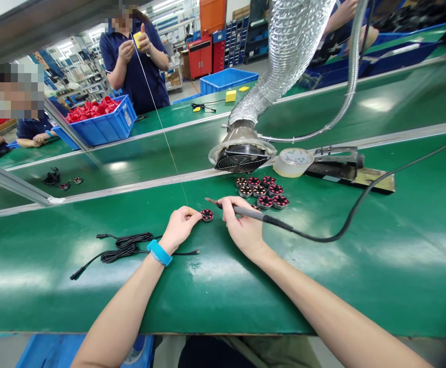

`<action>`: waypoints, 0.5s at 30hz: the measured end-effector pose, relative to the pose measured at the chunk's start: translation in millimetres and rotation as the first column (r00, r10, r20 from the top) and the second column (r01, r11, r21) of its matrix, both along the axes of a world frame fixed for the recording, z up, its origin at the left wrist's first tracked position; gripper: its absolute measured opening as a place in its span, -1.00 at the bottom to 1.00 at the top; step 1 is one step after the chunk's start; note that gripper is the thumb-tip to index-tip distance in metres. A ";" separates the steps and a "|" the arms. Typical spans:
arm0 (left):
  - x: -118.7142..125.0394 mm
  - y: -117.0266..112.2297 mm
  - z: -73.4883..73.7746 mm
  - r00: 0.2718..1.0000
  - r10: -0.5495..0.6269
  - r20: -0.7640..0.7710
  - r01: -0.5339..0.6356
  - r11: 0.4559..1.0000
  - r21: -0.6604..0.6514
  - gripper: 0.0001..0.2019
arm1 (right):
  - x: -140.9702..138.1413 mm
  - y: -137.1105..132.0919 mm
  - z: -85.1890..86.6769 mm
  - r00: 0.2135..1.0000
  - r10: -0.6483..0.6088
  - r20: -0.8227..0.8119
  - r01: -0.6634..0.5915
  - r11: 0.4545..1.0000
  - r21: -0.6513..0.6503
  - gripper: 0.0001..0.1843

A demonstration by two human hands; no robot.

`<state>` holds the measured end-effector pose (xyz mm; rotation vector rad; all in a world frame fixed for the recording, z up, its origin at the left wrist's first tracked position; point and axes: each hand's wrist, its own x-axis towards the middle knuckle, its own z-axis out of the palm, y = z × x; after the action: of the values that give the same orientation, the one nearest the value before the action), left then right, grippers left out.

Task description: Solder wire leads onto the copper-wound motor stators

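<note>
My right hand [242, 225] grips a soldering iron [246, 210] like a pen, its tip pointing left above a small round red-and-black wound part [207, 215] on the green table. My left hand [180, 226], with a blue wristband, has its fingers pinched together right beside that part, and a thin solder wire [161, 128] runs up from those fingers. Several more round wound parts [263, 192] lie grouped just behind my right hand.
A fume extractor fan [240, 156] on a silver flexible duct hangs behind the parts. Beside it stands a tape dispenser [336, 163] with a tape roll [294, 162]. Black cables [125, 246] lie to the left. Across the belt a person stands by a blue bin [104, 125] of red pieces.
</note>
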<state>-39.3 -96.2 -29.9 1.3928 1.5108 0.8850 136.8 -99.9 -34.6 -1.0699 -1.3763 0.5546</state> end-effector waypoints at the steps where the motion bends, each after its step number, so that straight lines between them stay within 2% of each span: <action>1: 0.1 0.0 0.0 1.000 0.000 -0.004 0.000 1.000 -0.002 -0.76 | -0.5 0.3 -0.7 1.000 0.026 0.013 -0.026 1.000 -0.002 -0.74; 5: -0.5 0.2 -0.4 1.000 -0.011 -0.011 0.011 1.000 0.006 -0.76 | -1.6 3.1 -6.6 0.983 0.158 0.096 -0.160 0.987 0.021 -0.78; 11: -2.4 1.6 -3.5 1.000 -0.006 0.017 0.006 1.000 0.021 -0.76 | -4.0 9.6 -21.9 0.912 0.341 0.229 -0.349 0.937 -0.007 -0.31; 15: -3.3 1.5 -3.8 1.000 -0.008 0.013 0.007 1.000 0.015 -0.72 | -6.5 14.5 -33.2 0.882 0.410 0.233 -0.415 0.909 -0.029 -0.29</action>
<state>-42.5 -94.7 -33.6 1.4000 1.4911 0.9007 130.3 -85.3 -67.8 -0.8419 -1.8358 0.7373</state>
